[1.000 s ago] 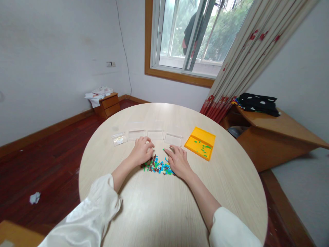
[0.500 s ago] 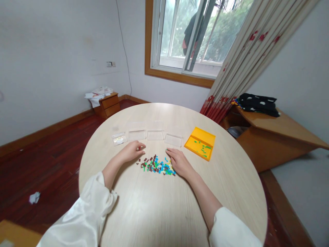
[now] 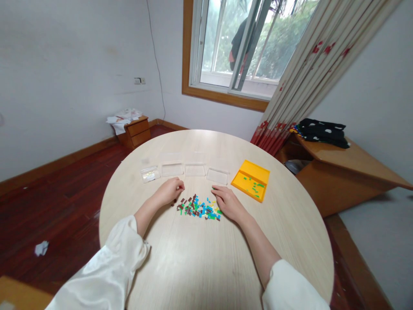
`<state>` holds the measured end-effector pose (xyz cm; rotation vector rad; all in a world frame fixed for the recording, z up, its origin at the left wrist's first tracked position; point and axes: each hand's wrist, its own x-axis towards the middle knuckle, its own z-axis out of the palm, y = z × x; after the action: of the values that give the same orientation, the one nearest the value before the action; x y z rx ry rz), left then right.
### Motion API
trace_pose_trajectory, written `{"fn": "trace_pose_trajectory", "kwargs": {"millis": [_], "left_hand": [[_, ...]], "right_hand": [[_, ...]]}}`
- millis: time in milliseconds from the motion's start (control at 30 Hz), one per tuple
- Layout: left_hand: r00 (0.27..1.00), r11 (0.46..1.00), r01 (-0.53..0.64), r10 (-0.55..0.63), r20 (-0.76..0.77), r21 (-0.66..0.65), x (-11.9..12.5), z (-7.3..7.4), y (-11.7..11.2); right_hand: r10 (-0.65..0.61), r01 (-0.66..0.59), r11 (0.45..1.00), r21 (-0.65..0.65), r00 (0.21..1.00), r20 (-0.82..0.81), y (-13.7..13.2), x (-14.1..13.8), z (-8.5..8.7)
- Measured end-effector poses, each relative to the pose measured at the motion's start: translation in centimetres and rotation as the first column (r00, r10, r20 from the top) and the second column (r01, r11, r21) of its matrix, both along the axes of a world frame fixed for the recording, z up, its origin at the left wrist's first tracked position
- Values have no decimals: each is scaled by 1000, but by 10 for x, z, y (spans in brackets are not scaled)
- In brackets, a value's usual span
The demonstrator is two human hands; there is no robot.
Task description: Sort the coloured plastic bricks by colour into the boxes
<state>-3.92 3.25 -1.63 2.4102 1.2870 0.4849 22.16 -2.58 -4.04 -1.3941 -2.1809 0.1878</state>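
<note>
A loose heap of small brown, blue, green and yellow plastic building bricks (image 3: 200,209) lies on the round table (image 3: 190,267) between my hands. My left hand (image 3: 170,190) is just beyond the heap's left side, thumb and fingertips pinched together; whatever they hold is too small to make out. At the heap's right edge, my right hand (image 3: 228,201) rests low over the table. Its fingers point left, and a tiny green brick appears to be at the fingertips. Yellow bricks lie close beside its thumb side.
Beyond the hands stand clear plastic boxes (image 3: 195,171) in a row; the leftmost box (image 3: 150,174) holds small pale pieces. At right, an open yellow case (image 3: 247,188) contains several green bricks. A tilted wooden cabinet (image 3: 342,172) stands past the table's right edge.
My left hand's fingers have closed from a parted pose into a pinch. My right hand has shifted slightly right, uncovering more of the heap's yellow and green bricks.
</note>
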Motion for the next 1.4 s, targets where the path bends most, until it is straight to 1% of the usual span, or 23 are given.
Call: {"fn": "trace_pose_trajectory", "kwargs": {"millis": [133,200,367,500,600,667,767,967,1200,1267,1300,1367,1400], "left_hand": [[1000,1000,-9,9,12,1,0,-1,0],[999,1000,-20,20,24,-5,0,-1,0],[998,999,-50,50,29,-8,1,4,-1],[999,998,-51,51,18,-22,-1,7,-3],[998,998,-54,54,16,-29,-5,6,-1],[998,999,-54,54,11,-8,-7,4,1],[998,998,-57,58,-11,25,-8,1,2],[994,995,-91,92,-52,29,-4,0,2],[995,994,-96,95,19,49,-5,3,1],[991,989,-127,122,59,78,-9,5,3],[984,982,-161,153,85,96,-13,7,4],[955,951,-276,256,152,136,-23,11,9],[927,922,-353,322,191,157,-30,13,11]], "right_hand": [[-26,30,997,65,998,-66,2,4,0],[-39,44,996,77,997,-73,3,3,0],[-37,38,999,30,999,-36,7,2,-4],[-36,37,999,25,998,-60,11,2,-5],[-26,29,999,28,995,-97,12,2,-4],[-20,23,999,30,994,-106,11,1,-2],[-33,36,999,31,996,-83,10,-1,0],[-63,64,997,41,998,-11,11,0,-1],[-103,102,992,70,995,12,8,0,-2],[-102,101,993,54,995,4,7,1,-1],[-105,105,993,47,995,-3,7,2,-1],[-113,114,993,39,993,-20,8,4,-2],[-116,117,992,39,993,-27,8,4,-2]]}}
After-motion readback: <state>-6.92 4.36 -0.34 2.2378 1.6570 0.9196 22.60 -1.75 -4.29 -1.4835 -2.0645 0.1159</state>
